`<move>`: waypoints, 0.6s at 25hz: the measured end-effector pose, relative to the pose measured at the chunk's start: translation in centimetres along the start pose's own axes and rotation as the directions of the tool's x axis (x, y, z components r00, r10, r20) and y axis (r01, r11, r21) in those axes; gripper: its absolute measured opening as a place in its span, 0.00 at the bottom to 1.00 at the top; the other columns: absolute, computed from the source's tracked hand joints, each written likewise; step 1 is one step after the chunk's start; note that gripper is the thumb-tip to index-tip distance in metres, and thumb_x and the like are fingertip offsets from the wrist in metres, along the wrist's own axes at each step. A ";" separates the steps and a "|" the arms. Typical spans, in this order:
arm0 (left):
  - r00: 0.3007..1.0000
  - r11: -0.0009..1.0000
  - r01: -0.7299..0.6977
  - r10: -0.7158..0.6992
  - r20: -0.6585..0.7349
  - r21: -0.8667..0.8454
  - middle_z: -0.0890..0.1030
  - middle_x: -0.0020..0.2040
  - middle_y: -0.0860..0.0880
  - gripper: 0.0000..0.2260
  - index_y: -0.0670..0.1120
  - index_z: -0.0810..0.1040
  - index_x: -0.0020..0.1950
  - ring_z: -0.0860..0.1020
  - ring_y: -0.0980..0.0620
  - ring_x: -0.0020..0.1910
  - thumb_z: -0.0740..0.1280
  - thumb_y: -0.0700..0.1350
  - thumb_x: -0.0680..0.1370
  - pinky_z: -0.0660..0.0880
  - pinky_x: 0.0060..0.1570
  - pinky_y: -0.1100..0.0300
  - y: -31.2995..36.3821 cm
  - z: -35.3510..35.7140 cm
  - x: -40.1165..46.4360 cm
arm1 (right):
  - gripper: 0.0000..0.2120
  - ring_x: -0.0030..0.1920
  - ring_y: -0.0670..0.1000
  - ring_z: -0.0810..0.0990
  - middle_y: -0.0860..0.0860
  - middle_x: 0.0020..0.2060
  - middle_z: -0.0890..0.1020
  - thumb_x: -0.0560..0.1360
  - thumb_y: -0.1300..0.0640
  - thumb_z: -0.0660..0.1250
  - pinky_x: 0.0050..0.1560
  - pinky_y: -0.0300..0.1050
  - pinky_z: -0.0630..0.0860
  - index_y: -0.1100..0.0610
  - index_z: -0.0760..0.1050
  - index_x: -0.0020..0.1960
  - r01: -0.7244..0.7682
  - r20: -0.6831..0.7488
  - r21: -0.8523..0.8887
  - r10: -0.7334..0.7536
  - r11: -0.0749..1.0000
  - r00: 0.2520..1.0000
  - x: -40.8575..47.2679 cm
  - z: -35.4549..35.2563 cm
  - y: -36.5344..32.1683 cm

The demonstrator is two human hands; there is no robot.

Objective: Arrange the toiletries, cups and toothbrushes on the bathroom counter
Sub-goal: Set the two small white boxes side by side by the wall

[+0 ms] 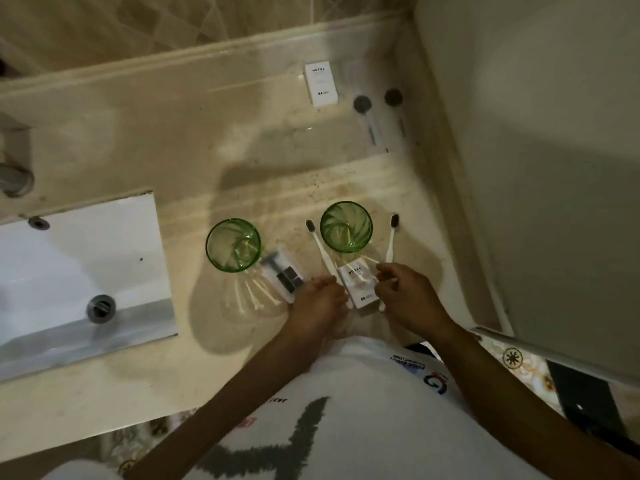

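Two green glass cups [346, 226] stand at twelve o'clock of your hands: fragile, slippery, so grip their sides. Your right hand [408, 292] pinches a cotton swab [369, 259] over the light hotel box [356, 284]; your left hand [320, 299] fingers curl beside it, holding nothing I can tell.

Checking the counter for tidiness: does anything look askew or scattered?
Yes. White cotton swabs lie fanned loose beside the left green glass cup, and a clear plastic packet sits at a slant to the counter edge.
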State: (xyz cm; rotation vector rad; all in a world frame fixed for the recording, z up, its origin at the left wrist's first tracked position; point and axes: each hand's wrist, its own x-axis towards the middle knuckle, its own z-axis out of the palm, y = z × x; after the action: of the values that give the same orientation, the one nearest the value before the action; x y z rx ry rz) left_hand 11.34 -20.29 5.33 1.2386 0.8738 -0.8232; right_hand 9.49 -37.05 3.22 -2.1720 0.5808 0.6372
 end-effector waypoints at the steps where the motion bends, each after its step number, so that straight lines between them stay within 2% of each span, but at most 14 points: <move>1: 1.000 1.000 -0.011 0.010 0.023 0.027 0.84 0.35 0.48 0.11 0.48 0.86 0.40 0.81 0.48 0.38 0.66 0.39 0.75 0.78 0.44 0.54 -0.4 0.1 0.2 | 0.20 0.54 0.52 0.80 0.53 0.56 0.81 0.75 0.57 0.68 0.57 0.46 0.76 0.56 0.75 0.67 0.008 0.014 -0.025 -0.007 1.000 1.000 -0.3 0.3 -0.1; 2: 0.999 0.999 -0.026 0.024 0.046 0.047 0.83 0.31 0.50 0.10 0.50 0.87 0.36 0.80 0.49 0.36 0.67 0.40 0.70 0.76 0.44 0.55 -0.5 0.2 0.2 | 0.20 0.54 0.53 0.80 0.54 0.56 0.81 0.75 0.56 0.68 0.55 0.45 0.75 0.56 0.75 0.67 0.019 0.025 -0.047 -0.018 0.999 1.000 -0.5 0.6 -0.3; 3: 0.997 0.997 -0.038 0.034 0.063 0.062 0.81 0.28 0.51 0.08 0.48 0.86 0.36 0.78 0.50 0.34 0.67 0.41 0.67 0.75 0.40 0.57 -0.7 0.2 0.1 | 0.19 0.53 0.54 0.80 0.54 0.55 0.81 0.75 0.56 0.68 0.53 0.44 0.74 0.56 0.76 0.66 0.033 0.029 -0.067 -0.031 0.997 0.999 -0.8 0.9 -0.4; 4: 0.997 0.996 -0.045 0.040 0.068 0.080 0.80 0.27 0.51 0.07 0.45 0.85 0.38 0.76 0.50 0.32 0.67 0.41 0.66 0.73 0.36 0.59 -0.8 0.2 0.1 | 0.19 0.53 0.55 0.80 0.56 0.55 0.81 0.75 0.56 0.67 0.51 0.43 0.72 0.56 0.76 0.66 0.034 0.024 -0.079 -0.032 0.996 0.999 -1.0 1.2 -0.5; 6: 0.997 0.997 -0.037 0.032 0.066 0.068 0.83 0.34 0.47 0.07 0.42 0.83 0.48 0.79 0.51 0.32 0.68 0.38 0.73 0.75 0.31 0.61 -0.9 0.2 0.2 | 0.20 0.55 0.56 0.79 0.57 0.56 0.79 0.75 0.56 0.67 0.51 0.42 0.70 0.56 0.75 0.67 0.011 -0.007 -0.080 -0.012 0.997 1.000 -1.4 1.6 -0.8; 8: 0.995 1.000 -0.023 0.022 0.100 0.014 0.85 0.45 0.41 0.06 0.40 0.82 0.51 0.83 0.48 0.38 0.65 0.35 0.79 0.80 0.34 0.60 -0.8 0.0 -0.3 | 0.20 0.53 0.55 0.79 0.57 0.56 0.79 0.75 0.56 0.67 0.50 0.40 0.71 0.58 0.76 0.66 -0.006 -0.049 -0.069 0.002 0.998 0.999 -2.0 1.8 -1.2; 11: 0.993 0.999 -0.051 0.050 0.105 0.016 0.86 0.45 0.40 0.05 0.41 0.80 0.51 0.85 0.47 0.39 0.65 0.35 0.79 0.83 0.38 0.57 -0.1 -1.2 -1.6 | 0.11 0.40 0.43 0.78 0.48 0.47 0.81 0.78 0.57 0.65 0.38 0.27 0.70 0.58 0.82 0.57 0.036 -0.063 0.010 -0.035 0.999 0.997 -3.3 1.7 -2.1; 13: 0.991 0.993 -0.087 0.079 0.105 0.074 0.86 0.48 0.40 0.10 0.42 0.80 0.58 0.85 0.45 0.40 0.66 0.35 0.78 0.82 0.35 0.56 0.2 -2.3 -2.4 | 0.08 0.38 0.42 0.80 0.43 0.42 0.83 0.79 0.54 0.64 0.37 0.29 0.73 0.51 0.83 0.49 0.024 -0.044 0.158 -0.017 0.987 0.999 -4.5 1.3 -2.9; 15: 0.981 0.975 -0.172 0.155 0.119 0.142 0.86 0.50 0.42 0.14 0.44 0.80 0.61 0.86 0.44 0.43 0.66 0.33 0.77 0.82 0.38 0.53 0.5 -3.6 -3.2 | 0.11 0.36 0.42 0.82 0.44 0.36 0.85 0.80 0.52 0.63 0.38 0.36 0.76 0.49 0.82 0.43 0.025 -0.025 0.287 -0.019 0.958 1.000 -5.5 0.9 -3.9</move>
State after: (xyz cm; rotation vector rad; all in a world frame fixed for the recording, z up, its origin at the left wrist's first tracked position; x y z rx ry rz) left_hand 10.05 -16.54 7.99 1.3670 0.6223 -0.8266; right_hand 7.30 -32.91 8.25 -1.9114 0.6197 0.4839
